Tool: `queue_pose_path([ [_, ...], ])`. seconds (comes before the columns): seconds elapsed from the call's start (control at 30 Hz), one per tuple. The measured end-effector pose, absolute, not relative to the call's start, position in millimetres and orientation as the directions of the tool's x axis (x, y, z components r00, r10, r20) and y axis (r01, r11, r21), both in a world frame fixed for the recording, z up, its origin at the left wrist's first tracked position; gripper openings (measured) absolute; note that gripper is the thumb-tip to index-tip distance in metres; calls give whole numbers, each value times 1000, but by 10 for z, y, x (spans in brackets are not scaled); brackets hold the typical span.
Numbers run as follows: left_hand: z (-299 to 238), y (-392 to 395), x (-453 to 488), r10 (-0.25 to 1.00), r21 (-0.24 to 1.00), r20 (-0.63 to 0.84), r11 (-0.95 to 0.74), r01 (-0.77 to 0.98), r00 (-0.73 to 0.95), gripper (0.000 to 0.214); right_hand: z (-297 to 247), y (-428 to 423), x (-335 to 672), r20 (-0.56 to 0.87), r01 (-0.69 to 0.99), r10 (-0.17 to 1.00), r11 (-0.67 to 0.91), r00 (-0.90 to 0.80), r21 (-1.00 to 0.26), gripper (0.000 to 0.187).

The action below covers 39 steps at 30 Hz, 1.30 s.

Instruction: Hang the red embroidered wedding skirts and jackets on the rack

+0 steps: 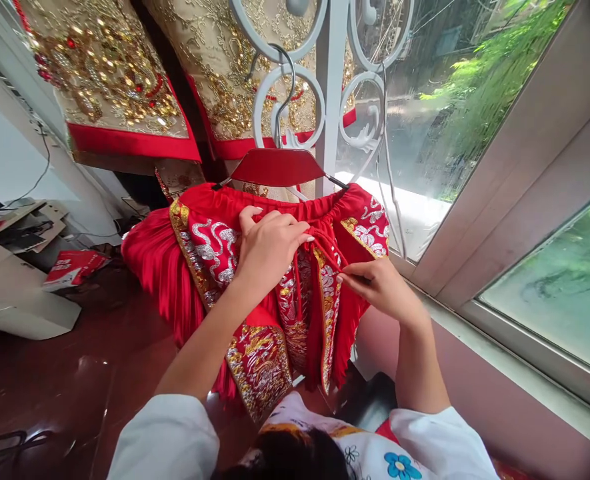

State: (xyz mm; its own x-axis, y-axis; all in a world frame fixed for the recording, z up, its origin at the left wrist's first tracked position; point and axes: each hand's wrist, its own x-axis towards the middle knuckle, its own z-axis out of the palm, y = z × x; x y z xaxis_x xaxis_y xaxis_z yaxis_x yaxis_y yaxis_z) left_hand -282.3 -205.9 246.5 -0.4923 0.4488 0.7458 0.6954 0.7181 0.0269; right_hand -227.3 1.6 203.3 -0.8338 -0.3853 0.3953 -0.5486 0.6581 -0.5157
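Observation:
A red pleated skirt (149, 247) with gold and silver embroidered panels hangs by its gathered waistband from a red hanger (277, 168). My left hand (269, 243) lies over the front of the waistband, fingers curled on the fabric, fingertips beside the tied part of the cord. Between the thumb and index finger of my right hand (372, 283) is pinched a red cord (327, 248), which runs taut down to the right from the waistband. A loose cord end dangles in front of the middle panel. What lies under my left palm is hidden.
Behind the skirt, cream garments with gold sequins and red hems (129, 140) hang near a white scrollwork metal frame (331, 87). A window (439, 133) with a sill stands at the right. At the left are a white cabinet (19, 293) and a red-and-white package (72, 267).

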Motion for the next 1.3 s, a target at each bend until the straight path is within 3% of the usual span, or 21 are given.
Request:
queue_pose_path([
  [0.13, 2533, -2098, -2783, 483, -12, 713, 733, 681, -508, 15, 2109, -8, -2293, 394, -560, -406, 679, -825, -474, 40],
  [0.23, 2687, -2257, -2720, 496, -114, 745, 754, 647, -447, 19, 2193, -82, -2387, 645, -585, -217, 686, -732, -433, 33],
  [0.33, 2858, -2508, -2660, 455, -143, 787, 791, 595, -416, 18, 2301, -43, -2624, 877, -550, -23, 787, -481, -281, 29],
  [0.43, 2969, -2746, -2675, 548, -186, 712, 751, 634, -439, 20, 2352, 118, -2931, 902, -474, -102, 872, -421, -122, 42],
  [0.57, 3099, -3012, -2797, 652, -247, 638, 678, 692, -410, 31, 2261, 270, -3231, 858, -476, -141, 870, -494, -131, 49],
  [0.67, 3210, -3204, -2907, 628, -144, 643, 662, 736, -439, 32, 2186, 279, -3325, 898, -534, -103, 831, -428, -159, 35],
  [0.77, 3226, -3322, -3029, 616, 68, 577, 618, 783, -536, 33, 2207, 295, -3317, 915, -635, -109, 751, -388, -180, 30],
  [1.0, 2936, -3306, -3283, 436, 379, 685, 471, 797, -583, 15, 2675, 460, -3094, 849, -647, -11, 652, -528, -394, 24],
  [1.07, 2895, -3319, -3376, 379, 493, 701, 355, 794, -604, 17, 2857, 529, -3058, 778, -634, -13, 588, -628, -502, 27],
  [1.2, 2950, -3351, -3561, 353, 688, 623, 175, 704, -698, 25, 3078, 650, -3036, 457, -499, -200, 332, -867, -801, 34],
  [1.3, 2944, -3311, -3469, 328, 695, 623, 185, 695, -711, 24, 3037, 629, -3001, 391, -445, -233, 264, -890, -856, 38],
])
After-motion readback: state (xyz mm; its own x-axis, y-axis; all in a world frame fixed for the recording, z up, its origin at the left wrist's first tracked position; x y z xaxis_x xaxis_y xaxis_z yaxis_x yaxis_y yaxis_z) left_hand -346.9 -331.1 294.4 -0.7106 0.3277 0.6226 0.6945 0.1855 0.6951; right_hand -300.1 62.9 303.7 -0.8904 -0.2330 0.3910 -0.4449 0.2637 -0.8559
